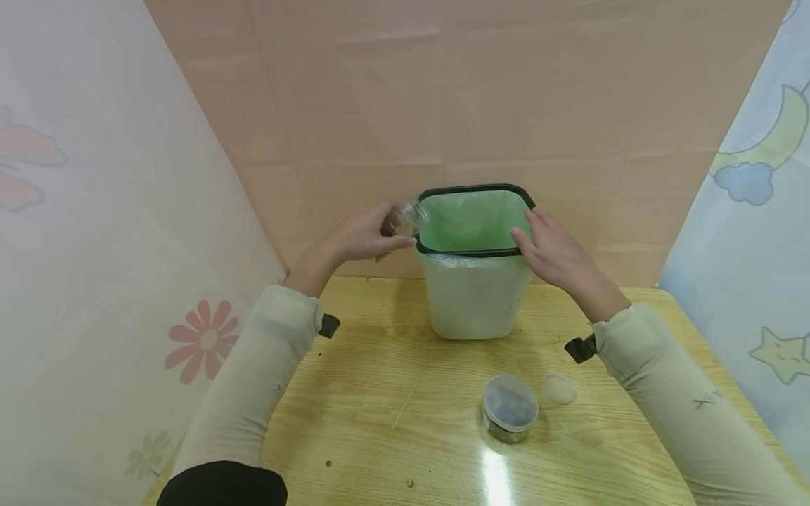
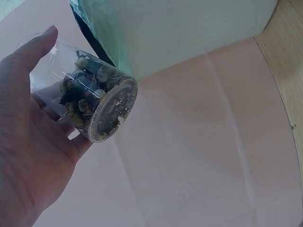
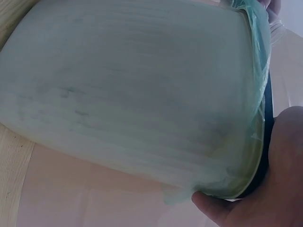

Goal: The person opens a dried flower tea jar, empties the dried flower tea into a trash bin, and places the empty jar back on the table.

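Observation:
My left hand (image 1: 367, 235) grips a clear plastic jar (image 2: 80, 87) at the left side of the bin. The jar lies tilted over, its mouth end by the bin's rim. Dark and yellowish dried clumps, like flower buds, fill its lower part in the left wrist view. The trash bin (image 1: 477, 302) is whitish, with a black rim and a green bag (image 1: 468, 214) lining it. At its right edge my right hand (image 1: 557, 253) holds the rim, thumb on the inner side and fingers outside.
On the wooden table (image 1: 354, 393) stands a low round container (image 1: 510, 404) with a translucent lid. Right of it lies a flat pale disc (image 1: 559, 388). A thin pale stick (image 1: 405, 405) and a few crumbs are scattered nearby. A pinkish sheet (image 1: 380, 105) hangs behind the bin.

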Available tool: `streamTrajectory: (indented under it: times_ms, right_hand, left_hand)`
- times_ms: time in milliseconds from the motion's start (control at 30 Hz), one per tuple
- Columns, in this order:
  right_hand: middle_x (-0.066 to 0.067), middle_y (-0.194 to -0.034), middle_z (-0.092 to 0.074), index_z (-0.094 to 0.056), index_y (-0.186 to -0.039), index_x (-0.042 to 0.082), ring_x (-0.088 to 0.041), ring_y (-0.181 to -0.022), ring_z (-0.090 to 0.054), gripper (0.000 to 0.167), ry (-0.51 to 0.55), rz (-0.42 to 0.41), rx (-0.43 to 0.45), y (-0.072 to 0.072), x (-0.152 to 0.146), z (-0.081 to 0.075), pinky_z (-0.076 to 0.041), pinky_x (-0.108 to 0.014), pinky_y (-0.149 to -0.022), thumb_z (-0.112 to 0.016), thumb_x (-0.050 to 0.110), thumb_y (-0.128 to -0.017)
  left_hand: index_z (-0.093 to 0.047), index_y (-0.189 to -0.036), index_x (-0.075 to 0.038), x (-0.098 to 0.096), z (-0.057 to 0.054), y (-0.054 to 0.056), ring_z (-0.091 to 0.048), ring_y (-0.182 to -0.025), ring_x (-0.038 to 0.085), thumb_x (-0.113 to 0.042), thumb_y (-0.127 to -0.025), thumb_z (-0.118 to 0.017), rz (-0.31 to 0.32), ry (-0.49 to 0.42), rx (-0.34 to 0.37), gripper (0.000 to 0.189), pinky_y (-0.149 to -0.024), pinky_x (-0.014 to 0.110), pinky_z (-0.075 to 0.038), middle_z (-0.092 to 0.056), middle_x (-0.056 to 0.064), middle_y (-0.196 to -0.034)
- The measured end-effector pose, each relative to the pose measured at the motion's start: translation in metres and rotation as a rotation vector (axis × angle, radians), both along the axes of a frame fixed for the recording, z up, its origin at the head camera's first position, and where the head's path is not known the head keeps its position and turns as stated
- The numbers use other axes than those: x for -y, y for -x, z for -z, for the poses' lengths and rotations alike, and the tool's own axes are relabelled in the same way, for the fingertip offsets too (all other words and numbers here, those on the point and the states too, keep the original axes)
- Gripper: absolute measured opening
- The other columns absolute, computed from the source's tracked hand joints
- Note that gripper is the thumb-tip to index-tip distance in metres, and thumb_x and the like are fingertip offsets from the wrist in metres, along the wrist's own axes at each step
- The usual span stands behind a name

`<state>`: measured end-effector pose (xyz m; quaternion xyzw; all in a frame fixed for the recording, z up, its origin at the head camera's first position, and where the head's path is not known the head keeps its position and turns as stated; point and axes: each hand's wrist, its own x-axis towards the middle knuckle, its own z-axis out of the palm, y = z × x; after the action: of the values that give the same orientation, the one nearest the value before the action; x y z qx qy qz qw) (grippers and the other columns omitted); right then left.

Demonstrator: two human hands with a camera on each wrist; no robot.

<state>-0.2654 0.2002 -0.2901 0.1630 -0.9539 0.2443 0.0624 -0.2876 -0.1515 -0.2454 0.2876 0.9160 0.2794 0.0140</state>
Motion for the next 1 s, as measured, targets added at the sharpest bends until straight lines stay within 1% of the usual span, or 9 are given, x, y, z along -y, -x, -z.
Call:
streamTrajectory:
  times_ms: [67, 167, 233, 333, 467, 533, 633, 800, 1000]
  right_hand:
    - [-0.030, -0.165, -0.003, -0.004, -0.159, -0.006, -0.046, -0.153, -0.003, 0.076, -0.008, 0.003, 0.006, 0.000, 0.001, 0.000, -0.008, -0.061, -0.121, -0.021, 0.049, -0.109]
    - [-0.030, -0.165, 0.000, -0.001, -0.158, -0.007, -0.046, -0.153, -0.001, 0.074, -0.013, 0.007, 0.011, -0.001, 0.003, 0.000, -0.006, -0.060, -0.122, -0.017, 0.046, -0.109]
    - [-0.030, -0.165, 0.002, -0.001, -0.158, -0.008, -0.046, -0.153, 0.000, 0.073, -0.018, 0.010, 0.012, -0.001, 0.004, 0.000, -0.006, -0.060, -0.122, -0.015, 0.043, -0.108]
    - [-0.029, -0.166, 0.001, -0.002, -0.158, -0.007, -0.046, -0.153, 0.001, 0.070, -0.024, 0.013, 0.010, -0.002, 0.005, 0.000, -0.005, -0.060, -0.122, -0.014, 0.039, -0.107]
    - [-0.029, -0.166, -0.001, -0.005, -0.158, -0.008, -0.046, -0.153, 0.000, 0.068, -0.035, 0.016, 0.004, -0.002, 0.005, 0.001, -0.005, -0.060, -0.122, -0.013, 0.035, -0.106]
    - [-0.029, -0.166, -0.002, -0.006, -0.158, -0.008, -0.046, -0.153, -0.001, 0.067, -0.041, 0.015, -0.003, -0.002, 0.004, 0.002, -0.005, -0.059, -0.122, -0.013, 0.033, -0.106]
    - [-0.030, -0.165, -0.003, -0.008, -0.158, -0.009, -0.046, -0.153, -0.003, 0.066, -0.046, 0.011, -0.013, -0.001, 0.004, 0.003, -0.005, -0.059, -0.122, -0.013, 0.031, -0.105]
    - [-0.031, -0.165, -0.005, -0.009, -0.157, -0.009, -0.048, -0.152, -0.005, 0.065, -0.049, 0.014, -0.024, 0.000, 0.004, 0.003, -0.007, -0.060, -0.122, -0.013, 0.029, -0.105]
    - [-0.031, -0.165, -0.005, -0.010, -0.157, -0.010, -0.050, -0.151, -0.006, 0.064, -0.052, 0.024, -0.018, -0.001, 0.003, 0.001, -0.009, -0.061, -0.121, -0.016, 0.026, -0.104]
  left_hand:
    - [-0.045, -0.141, -0.015, 0.000, -0.001, 0.000, -0.065, -0.089, 0.020, -0.046, -0.095, -0.069, -0.002, 0.013, -0.004, 0.061, -0.075, 0.035, -0.056, -0.064, 0.008, -0.121]
    - [-0.044, -0.143, -0.014, -0.001, -0.002, 0.000, -0.065, -0.086, 0.022, -0.045, -0.096, -0.069, 0.003, 0.016, 0.001, 0.062, -0.074, 0.037, -0.056, -0.064, 0.009, -0.122]
    - [-0.044, -0.142, -0.013, -0.001, -0.003, 0.000, -0.065, -0.086, 0.021, -0.046, -0.096, -0.068, 0.000, 0.025, -0.001, 0.062, -0.075, 0.036, -0.056, -0.064, 0.008, -0.122]
    - [-0.044, -0.142, -0.013, 0.000, -0.003, 0.001, -0.065, -0.085, 0.021, -0.046, -0.096, -0.068, 0.000, 0.034, -0.001, 0.062, -0.076, 0.036, -0.056, -0.064, 0.008, -0.122]
    - [-0.045, -0.141, -0.014, -0.001, -0.004, 0.001, -0.064, -0.091, 0.018, -0.047, -0.095, -0.069, -0.009, 0.061, -0.014, 0.062, -0.085, 0.036, -0.054, -0.064, 0.006, -0.122]
    - [-0.044, -0.143, -0.014, -0.001, -0.004, 0.002, -0.065, -0.092, 0.019, -0.046, -0.095, -0.069, -0.005, 0.063, -0.019, 0.063, -0.087, 0.037, -0.053, -0.064, 0.007, -0.121]
    - [-0.044, -0.144, -0.013, -0.003, -0.006, 0.003, -0.065, -0.095, 0.019, -0.045, -0.095, -0.070, -0.004, 0.071, -0.033, 0.064, -0.089, 0.038, -0.053, -0.064, 0.009, -0.121]
    - [-0.045, -0.144, -0.010, -0.006, -0.008, 0.007, -0.063, -0.104, 0.021, -0.044, -0.095, -0.070, -0.005, 0.100, -0.070, 0.065, -0.092, 0.039, -0.053, -0.063, 0.015, -0.126]
    - [-0.045, -0.144, -0.009, -0.009, -0.010, 0.010, -0.062, -0.109, 0.024, -0.045, -0.095, -0.070, -0.014, 0.136, -0.089, 0.066, -0.096, 0.042, -0.051, -0.061, 0.014, -0.128]
